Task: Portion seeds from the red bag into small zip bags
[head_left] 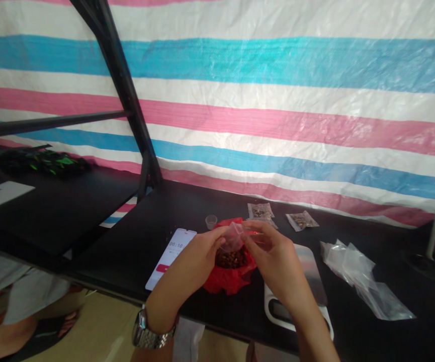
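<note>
Both my hands pinch a small clear plastic bag (233, 238) above a red plastic bag (228, 282) whose mouth lies open. Small brown pieces (231, 258), like beans or nuts, fill the red bag. My left hand (210, 250), with a metal watch on the wrist, grips the clear bag's left side. My right hand (270, 246) has its fingers at the bag's right edge. Under my right forearm sits a white kitchen scale (311, 271) with a metal plate. Behind the red bag stands a small clear cup (211, 221).
Filled packets (302, 220) (260, 211) lie at the back. A phone (172, 255) showing a timer is left of my hands. Several flat clear bags (368, 281) lie right of the scale. A black frame post (126, 95) rises at left; a person's leg and sandal (47, 327) show below.
</note>
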`<state>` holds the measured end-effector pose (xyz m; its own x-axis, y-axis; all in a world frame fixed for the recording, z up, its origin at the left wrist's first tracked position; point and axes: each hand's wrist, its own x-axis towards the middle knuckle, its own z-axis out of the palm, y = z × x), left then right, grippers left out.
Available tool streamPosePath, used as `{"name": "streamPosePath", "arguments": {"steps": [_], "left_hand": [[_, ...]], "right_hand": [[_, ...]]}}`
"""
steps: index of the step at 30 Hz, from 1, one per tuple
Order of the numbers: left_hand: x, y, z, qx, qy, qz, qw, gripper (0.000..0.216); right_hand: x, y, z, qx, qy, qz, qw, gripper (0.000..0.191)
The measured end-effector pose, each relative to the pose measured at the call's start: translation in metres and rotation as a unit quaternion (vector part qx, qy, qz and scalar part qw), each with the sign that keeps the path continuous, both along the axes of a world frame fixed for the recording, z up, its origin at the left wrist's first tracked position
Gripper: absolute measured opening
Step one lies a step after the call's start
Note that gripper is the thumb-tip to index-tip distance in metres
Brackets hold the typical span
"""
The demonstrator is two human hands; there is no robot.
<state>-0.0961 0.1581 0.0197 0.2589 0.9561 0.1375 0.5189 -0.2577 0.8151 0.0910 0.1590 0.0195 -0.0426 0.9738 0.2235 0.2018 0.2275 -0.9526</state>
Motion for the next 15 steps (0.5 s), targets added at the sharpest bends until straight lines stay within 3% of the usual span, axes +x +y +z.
{"name": "streamPosePath", "arguments": {"steps": [6,11,15], "left_hand": [[0.001,-0.001,0.003,-0.01,-0.008,-0.024,1.0,0.043],[-0.002,-0.001,0.009,0.02,0.009,0.001,1.0,0.044],[-0.004,-0.001,0.007,0.019,-0.004,0.004,1.0,0.042]], "right_hand": [[-0.007,-0.003,-0.004,0.021,-0.035,0.003,0.999,0.027],[-0.004,0.003,-0.018,-0.005,-0.026,0.019,0.999,0.054],[0.001,0.008,-0.021,-0.028,-0.101,0.055,0.993,0.031]]}}
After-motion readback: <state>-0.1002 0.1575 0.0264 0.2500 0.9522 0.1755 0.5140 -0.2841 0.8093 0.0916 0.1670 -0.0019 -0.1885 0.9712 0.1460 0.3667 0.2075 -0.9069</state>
